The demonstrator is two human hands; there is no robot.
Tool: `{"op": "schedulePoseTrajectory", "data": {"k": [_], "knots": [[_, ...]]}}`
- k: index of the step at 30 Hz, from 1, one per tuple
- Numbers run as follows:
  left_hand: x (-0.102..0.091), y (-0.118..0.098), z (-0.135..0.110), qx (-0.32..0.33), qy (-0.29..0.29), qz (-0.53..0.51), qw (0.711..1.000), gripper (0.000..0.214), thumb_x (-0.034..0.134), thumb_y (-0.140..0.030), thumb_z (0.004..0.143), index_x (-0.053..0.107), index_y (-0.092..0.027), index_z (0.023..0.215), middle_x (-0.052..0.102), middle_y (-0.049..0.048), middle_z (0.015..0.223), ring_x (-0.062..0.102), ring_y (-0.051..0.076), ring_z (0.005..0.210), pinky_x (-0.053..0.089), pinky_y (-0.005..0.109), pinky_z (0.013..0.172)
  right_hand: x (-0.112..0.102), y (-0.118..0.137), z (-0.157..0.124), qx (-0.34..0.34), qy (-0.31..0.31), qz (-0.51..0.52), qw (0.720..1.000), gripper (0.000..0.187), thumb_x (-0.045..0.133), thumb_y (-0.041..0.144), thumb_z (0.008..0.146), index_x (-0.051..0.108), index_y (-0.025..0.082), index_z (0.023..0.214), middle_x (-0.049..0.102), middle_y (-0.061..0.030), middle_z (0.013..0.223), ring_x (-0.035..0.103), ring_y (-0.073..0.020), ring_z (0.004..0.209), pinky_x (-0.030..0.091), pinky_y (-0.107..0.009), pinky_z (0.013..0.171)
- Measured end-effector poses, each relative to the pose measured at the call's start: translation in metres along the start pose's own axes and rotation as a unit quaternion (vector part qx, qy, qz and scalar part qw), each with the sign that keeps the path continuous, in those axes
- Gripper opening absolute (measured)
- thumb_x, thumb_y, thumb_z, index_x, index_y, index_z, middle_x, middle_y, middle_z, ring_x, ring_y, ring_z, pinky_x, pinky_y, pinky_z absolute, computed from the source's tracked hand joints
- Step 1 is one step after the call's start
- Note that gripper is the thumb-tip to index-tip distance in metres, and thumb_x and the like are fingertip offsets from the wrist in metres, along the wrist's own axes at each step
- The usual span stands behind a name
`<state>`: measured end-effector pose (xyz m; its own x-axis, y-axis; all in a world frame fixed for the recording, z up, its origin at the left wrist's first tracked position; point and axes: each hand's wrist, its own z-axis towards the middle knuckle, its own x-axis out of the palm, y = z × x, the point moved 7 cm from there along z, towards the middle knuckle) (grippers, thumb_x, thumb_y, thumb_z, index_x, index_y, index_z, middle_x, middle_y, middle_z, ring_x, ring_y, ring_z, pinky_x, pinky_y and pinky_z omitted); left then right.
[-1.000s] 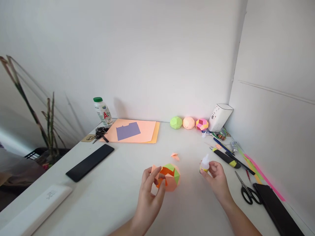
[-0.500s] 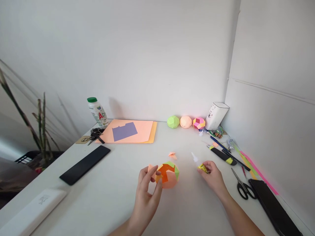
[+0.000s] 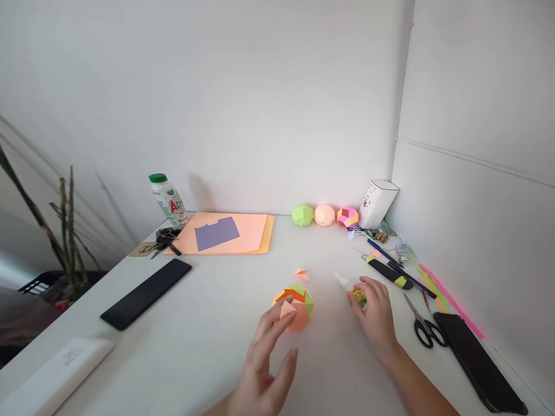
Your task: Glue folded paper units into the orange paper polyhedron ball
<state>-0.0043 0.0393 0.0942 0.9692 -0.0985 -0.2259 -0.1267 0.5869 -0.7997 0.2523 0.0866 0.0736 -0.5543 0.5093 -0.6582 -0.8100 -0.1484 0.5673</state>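
Observation:
My left hand (image 3: 271, 352) has a small folded peach paper piece (image 3: 288, 310) caught at its index and middle fingertips; the thumb stands apart. Just behind those fingers sits a hollow paper ball (image 3: 303, 315) in peach, green and orange, open at the top. To its right, my right hand (image 3: 375, 309) has thumb and fingers around a small glue tube (image 3: 358, 296) with a yellow label, low at the tabletop. The tube's white nozzle (image 3: 341, 281) points to the back left. Another folded peach piece (image 3: 302, 274) lies behind the ball.
Finished paper balls in green (image 3: 302, 215), peach (image 3: 324, 215) and mixed colours (image 3: 347, 216) line the wall. At right lie a utility knife (image 3: 389, 273), scissors (image 3: 422, 329) and a black phone-like object (image 3: 479, 361). Paper sheets (image 3: 251, 231) and a black slab (image 3: 147, 293) are at left.
My left hand has shifted right and nearer, its thumb parting from the fingers, the paper piece now before the ball. My right-hand fingers have spread further over the glue tube. The view has turned slightly.

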Motion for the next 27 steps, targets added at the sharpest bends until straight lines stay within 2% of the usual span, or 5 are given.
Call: {"op": "schedulePoseTrajectory", "data": {"k": [5, 11, 20, 23, 27], "knots": [[0.019, -0.003, -0.015, 0.073, 0.068, 0.013, 0.995, 0.048, 0.043, -0.018, 0.092, 0.041, -0.024, 0.14, 0.047, 0.0129, 0.137, 0.034, 0.03, 0.138, 0.037, 0.047, 0.11, -0.003, 0.069, -0.032, -0.188, 0.074, 0.216, 0.955, 0.02, 0.054, 0.018, 0.088, 0.057, 0.024, 0.107, 0.061, -0.011, 0.111, 0.057, -0.0265, 0.105, 0.049, -0.045, 0.089], [0.042, 0.011, -0.03, 0.176, 0.097, 0.008, 0.98, 0.055, 0.039, -0.046, 0.095, 0.032, -0.025, 0.146, 0.053, 0.0135, 0.131, 0.043, 0.03, 0.127, 0.039, 0.045, 0.104, 0.008, 0.093, -0.052, -0.093, 0.207, 0.434, 0.872, 0.016, 0.054, 0.035, 0.092, 0.061, 0.028, 0.104, 0.061, -0.0088, 0.109, 0.057, -0.025, 0.103, 0.048, -0.043, 0.09], [0.057, 0.015, -0.039, 0.062, 0.234, -0.003, 0.97, 0.073, 0.054, -0.052, 0.088, 0.019, -0.035, 0.149, 0.047, 0.0107, 0.142, 0.034, 0.033, 0.136, 0.03, 0.048, 0.111, 0.01, 0.082, -0.052, -0.004, 0.22, 0.523, 0.823, 0.002, 0.066, 0.027, 0.086, 0.066, 0.027, 0.088, 0.062, -0.003, 0.085, 0.057, -0.018, 0.081, 0.046, -0.033, 0.076], [0.054, 0.002, -0.033, 0.085, 0.2, 0.008, 0.976, 0.07, 0.059, -0.051, 0.085, 0.027, -0.036, 0.145, 0.048, 0.0117, 0.14, 0.035, 0.035, 0.136, 0.031, 0.053, 0.109, 0.009, 0.082, -0.053, -0.017, 0.228, 0.505, 0.832, 0.001, 0.066, 0.026, 0.087, 0.065, 0.025, 0.086, 0.063, -0.0036, 0.086, 0.058, -0.0185, 0.082, 0.045, -0.033, 0.075], [0.028, -0.013, -0.021, 0.147, 0.113, 0.041, 0.982, 0.025, 0.039, -0.027, 0.097, 0.058, -0.028, 0.113, 0.052, 0.013, 0.134, 0.049, 0.03, 0.123, 0.044, 0.05, 0.098, 0.012, 0.07, -0.053, 0.052, 0.222, 0.51, 0.83, 0.015, 0.055, 0.037, 0.093, 0.058, 0.024, 0.086, 0.058, -0.0015, 0.078, 0.055, -0.0173, 0.076, 0.045, -0.034, 0.073]]}}
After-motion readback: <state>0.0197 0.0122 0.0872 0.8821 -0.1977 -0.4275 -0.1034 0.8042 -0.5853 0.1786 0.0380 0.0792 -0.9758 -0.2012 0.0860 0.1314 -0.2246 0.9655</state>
